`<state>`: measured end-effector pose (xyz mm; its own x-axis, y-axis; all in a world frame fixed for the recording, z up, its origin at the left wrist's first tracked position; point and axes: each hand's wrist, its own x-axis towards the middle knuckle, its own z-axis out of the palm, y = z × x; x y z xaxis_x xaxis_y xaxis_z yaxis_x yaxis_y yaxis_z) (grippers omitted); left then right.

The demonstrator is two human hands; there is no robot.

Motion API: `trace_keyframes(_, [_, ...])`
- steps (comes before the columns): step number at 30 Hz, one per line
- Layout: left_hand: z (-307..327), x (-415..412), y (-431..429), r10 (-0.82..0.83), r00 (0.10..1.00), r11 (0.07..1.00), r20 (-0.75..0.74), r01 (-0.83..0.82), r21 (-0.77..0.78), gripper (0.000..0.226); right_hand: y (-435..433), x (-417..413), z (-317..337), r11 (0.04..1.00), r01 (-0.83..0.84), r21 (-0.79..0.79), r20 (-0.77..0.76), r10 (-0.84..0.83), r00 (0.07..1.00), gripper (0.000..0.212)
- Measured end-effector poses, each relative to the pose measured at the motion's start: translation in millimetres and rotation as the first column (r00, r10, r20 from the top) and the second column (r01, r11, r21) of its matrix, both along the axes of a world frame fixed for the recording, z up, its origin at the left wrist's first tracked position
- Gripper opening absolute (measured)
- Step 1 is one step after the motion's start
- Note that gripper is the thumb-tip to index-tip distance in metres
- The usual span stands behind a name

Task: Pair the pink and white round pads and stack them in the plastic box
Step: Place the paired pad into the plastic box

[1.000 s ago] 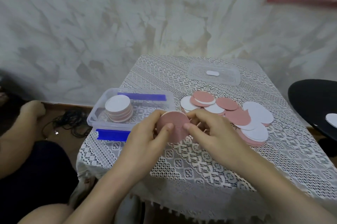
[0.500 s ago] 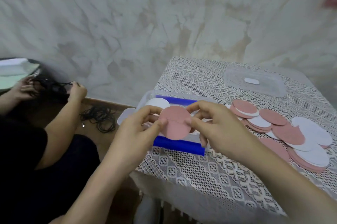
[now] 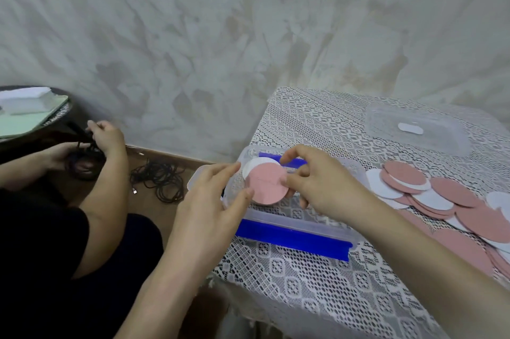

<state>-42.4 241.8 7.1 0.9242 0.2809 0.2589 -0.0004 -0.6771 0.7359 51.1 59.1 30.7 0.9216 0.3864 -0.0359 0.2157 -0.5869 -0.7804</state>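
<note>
While my right hand (image 3: 323, 189) is pinching the pink pad (image 3: 266, 184) over the box (image 3: 289, 220), my left hand (image 3: 209, 203) is sitting open at the box's left end.

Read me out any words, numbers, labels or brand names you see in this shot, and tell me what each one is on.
No text can be read anywhere.
The white sticker on the clear lid: looks blank.
The pink pad pinched by the right hand, the plastic box, the loose pads: no print shows.
</note>
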Motion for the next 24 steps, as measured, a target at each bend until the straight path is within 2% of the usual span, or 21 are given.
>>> trace_keyframes(3, [-1,0,-1,-0.004,1.0,1.0,-0.02,0.004,0.02,0.051,1,-1,-4,0.991,-0.013,-0.134,0.09,0.025,0.996,0.007])
trace_keyframes(6, [-1,0,-1,-0.009,1.0,1.0,-0.03,0.009,0.006,0.053,1,-4,-2,0.987,-0.025,-0.156,0.124,0.045,0.991,0.005])
trace_keyframes(9, [-2,0,-1,-0.013,1.0,1.0,-0.026,0.013,-0.006,0.053,-2,-6,4,0.963,-0.086,-0.255,0.078,0.109,0.991,0.037])
trace_keyframes(11, [-3,0,-1,-0.012,1.0,1.0,-0.012,0.012,-0.008,0.052,-2,-7,5,0.934,-0.135,-0.33,0.057,0.162,0.985,0.048])
trace_keyframes(13, [-4,1,0,-0.01,1.0,1.0,-0.006,0.01,-0.009,0.051,-1,-6,2,0.927,-0.134,-0.349,0.09,0.176,0.98,0.046])
trace_keyframes(17, [-4,1,1,0.003,1.0,1.0,-0.027,-0.003,-0.001,0.051,10,6,-3,0.944,-0.073,-0.321,0.185,0.138,0.973,0.023])
trace_keyframes(24, [-4,2,1,0.02,0.999,0.999,-0.034,-0.019,0.029,0.052,10,10,-12,0.94,-0.074,-0.334,0.204,0.148,0.968,0.025])
